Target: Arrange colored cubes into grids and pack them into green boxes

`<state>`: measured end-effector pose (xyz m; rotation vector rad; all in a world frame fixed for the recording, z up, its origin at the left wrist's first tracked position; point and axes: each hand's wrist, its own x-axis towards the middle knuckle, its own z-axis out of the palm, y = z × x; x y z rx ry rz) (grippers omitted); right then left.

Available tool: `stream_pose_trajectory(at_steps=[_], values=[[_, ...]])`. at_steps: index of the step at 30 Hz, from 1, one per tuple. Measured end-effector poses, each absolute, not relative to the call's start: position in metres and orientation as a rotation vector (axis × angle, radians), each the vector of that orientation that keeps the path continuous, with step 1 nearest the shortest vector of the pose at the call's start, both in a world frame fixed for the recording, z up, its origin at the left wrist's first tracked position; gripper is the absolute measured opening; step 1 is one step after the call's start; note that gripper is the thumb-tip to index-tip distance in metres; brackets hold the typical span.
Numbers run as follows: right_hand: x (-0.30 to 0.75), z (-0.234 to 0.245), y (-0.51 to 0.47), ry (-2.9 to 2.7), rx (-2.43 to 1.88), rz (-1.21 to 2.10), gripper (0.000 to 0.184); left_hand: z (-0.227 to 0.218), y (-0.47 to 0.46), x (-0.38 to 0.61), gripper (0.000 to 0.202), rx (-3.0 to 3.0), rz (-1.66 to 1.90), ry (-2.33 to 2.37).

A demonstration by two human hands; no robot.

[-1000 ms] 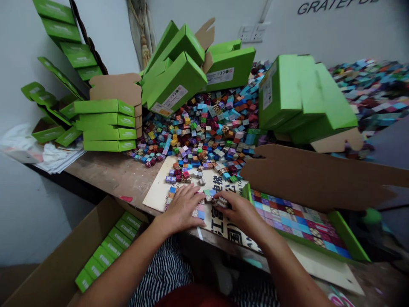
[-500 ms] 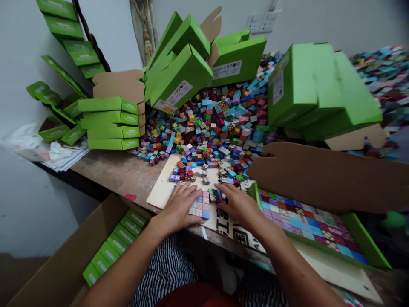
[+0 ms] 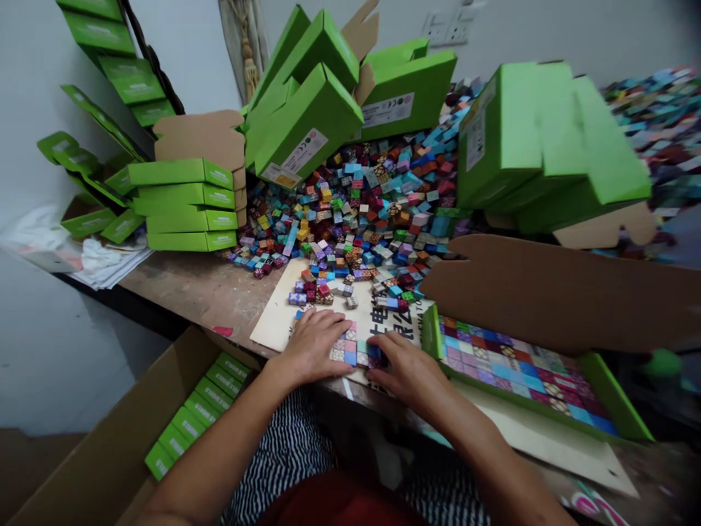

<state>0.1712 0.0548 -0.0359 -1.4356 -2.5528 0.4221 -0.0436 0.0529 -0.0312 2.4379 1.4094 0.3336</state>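
Note:
Small patterned cubes (image 3: 349, 343) sit in a tight flat block on a pale board (image 3: 274, 321) near the table edge. My left hand (image 3: 315, 343) covers the block's left part, fingers along its far side and thumb at the near side, holding it. At the right end of the block my right hand (image 3: 405, 365) has fingers and thumb closed around a short row of dark blue and mixed cubes (image 3: 373, 356), which lies against the block. Part of this row is hidden by the fingers. Loose cubes (image 3: 323, 291) lie just beyond both hands.
A heap of cubes (image 3: 377, 197) spreads behind the board. Green boxes (image 3: 307, 131) lean over it, others (image 3: 186, 219) are stacked at left. An open green box (image 3: 432, 343) filled with cubes lies at right. A carton (image 3: 115, 409) of green boxes stands below left.
My right hand has moved nearer, bringing the short row of cubes from the block's far right corner down along its right side. My left hand stays on the block. The view has shifted slightly.

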Motion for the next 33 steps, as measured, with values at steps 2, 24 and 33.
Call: stream_pose_trajectory(at_steps=[2, 24, 33], values=[[0.168, -0.035, 0.053, -2.561, -1.422, 0.437, 0.024, -0.031, 0.054, -0.044, 0.072, 2.436, 0.313, 1.404], [0.175, -0.001, 0.141, -2.634, -1.83, 0.158, 0.043, -0.039, 0.05, -0.038, 0.069, 2.471, 0.373, 1.405], [0.166, -0.019, 0.089, -2.763, -1.523, 0.442, 0.035, -0.038, 0.048, -0.037, 0.07, 2.435, 0.353, 1.416]])
